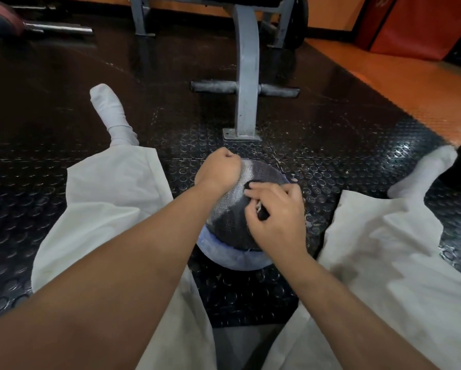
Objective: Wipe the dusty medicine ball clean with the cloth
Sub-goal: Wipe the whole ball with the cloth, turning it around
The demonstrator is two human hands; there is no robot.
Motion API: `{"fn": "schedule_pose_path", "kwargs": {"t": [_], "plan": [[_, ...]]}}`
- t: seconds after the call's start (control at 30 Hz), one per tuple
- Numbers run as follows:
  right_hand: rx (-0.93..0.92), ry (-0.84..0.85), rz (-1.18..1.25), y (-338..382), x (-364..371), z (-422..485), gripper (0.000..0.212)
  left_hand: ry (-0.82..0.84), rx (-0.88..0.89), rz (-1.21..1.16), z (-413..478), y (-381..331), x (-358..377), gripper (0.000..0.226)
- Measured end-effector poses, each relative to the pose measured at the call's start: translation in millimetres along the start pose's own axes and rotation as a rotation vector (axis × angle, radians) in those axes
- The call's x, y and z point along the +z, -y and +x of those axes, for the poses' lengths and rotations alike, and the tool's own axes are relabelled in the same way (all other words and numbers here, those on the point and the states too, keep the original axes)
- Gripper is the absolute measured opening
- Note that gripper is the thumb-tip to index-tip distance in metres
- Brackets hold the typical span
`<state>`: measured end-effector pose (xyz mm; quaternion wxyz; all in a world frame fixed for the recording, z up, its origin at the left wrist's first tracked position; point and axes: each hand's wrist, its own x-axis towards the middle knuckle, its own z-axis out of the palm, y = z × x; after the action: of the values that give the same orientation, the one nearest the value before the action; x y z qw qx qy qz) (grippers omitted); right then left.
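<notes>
Medicine ball (232, 259), pale blue, sits on the black studded mat (330, 145) between the person's spread legs, just near of a grey bench post (246, 84), well in from the mat's right edge. Ball is round: no long axis, facing can't be told. Dark mesh cloth (261, 170) is draped over its top, with a whitish dusty patch on its left part, and runs diagonally from far left to near right. Left hand (218, 169) is clenched on the cloth's far-left end. Right hand (277, 217) pinches bunched cloth on the ball's right side.
</notes>
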<state>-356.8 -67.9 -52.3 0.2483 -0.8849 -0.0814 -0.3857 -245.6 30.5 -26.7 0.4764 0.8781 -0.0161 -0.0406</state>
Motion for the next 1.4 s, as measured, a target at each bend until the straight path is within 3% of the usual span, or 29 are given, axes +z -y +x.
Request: {"fn": "schedule_pose_path", "kwargs": {"t": [0.07, 0.23, 0.3, 0.4, 0.53, 0.67, 0.77, 0.87, 0.97, 1.03, 1.17, 1.3, 1.4], "plan": [[0.052, 0.031, 0.024, -2, -3, 14, 0.020, 0.016, 0.029, 0.013, -3, 0, 0, 0.021], [0.484, 0.259, -0.043, -24, 13, 78, 0.022, -0.057, 0.025, 0.035, -10, 3, 8, 0.022], [0.546, 0.288, -0.058, -25, 18, 89, 0.024, -0.073, -0.008, 0.043, -9, 2, 10, 0.022], [0.495, 0.192, -0.095, -17, 16, 76, 0.026, -0.059, -0.062, 0.077, -4, -3, 10, 0.016], [0.284, 0.003, -0.024, -1, 6, 21, 0.022, 0.019, -0.074, 0.076, 5, -7, 7, 0.013], [0.058, -0.015, -0.041, -7, 3, -17, 0.023, 0.088, -0.020, 0.069, 6, -7, 4, 0.017], [0.157, -0.019, -0.042, -7, 0, 5, 0.022, 0.141, 0.115, 0.135, 0, -2, 5, 0.019], [0.358, 0.101, -0.113, -10, 2, 47, 0.020, 0.137, 0.245, 0.123, -7, 7, 8, 0.027], [0.557, 0.270, -0.129, -20, 9, 83, 0.023, 0.085, 0.235, 0.094, -10, 7, 13, 0.034], [0.609, 0.264, -0.112, -22, 14, 89, 0.025, 0.048, 0.181, 0.108, -8, 3, 16, 0.035], [0.421, 0.055, -0.130, -13, 12, 52, 0.021, 0.042, 0.068, 0.100, 3, -7, 17, 0.023], [0.116, -0.002, -0.144, -9, 5, 1, 0.023, 0.088, 0.053, 0.080, 13, -9, 16, 0.023], [0.173, 0.051, -0.080, -18, 2, 19, 0.019, 0.100, 0.071, 0.092, 13, -10, 16, 0.023]]}}
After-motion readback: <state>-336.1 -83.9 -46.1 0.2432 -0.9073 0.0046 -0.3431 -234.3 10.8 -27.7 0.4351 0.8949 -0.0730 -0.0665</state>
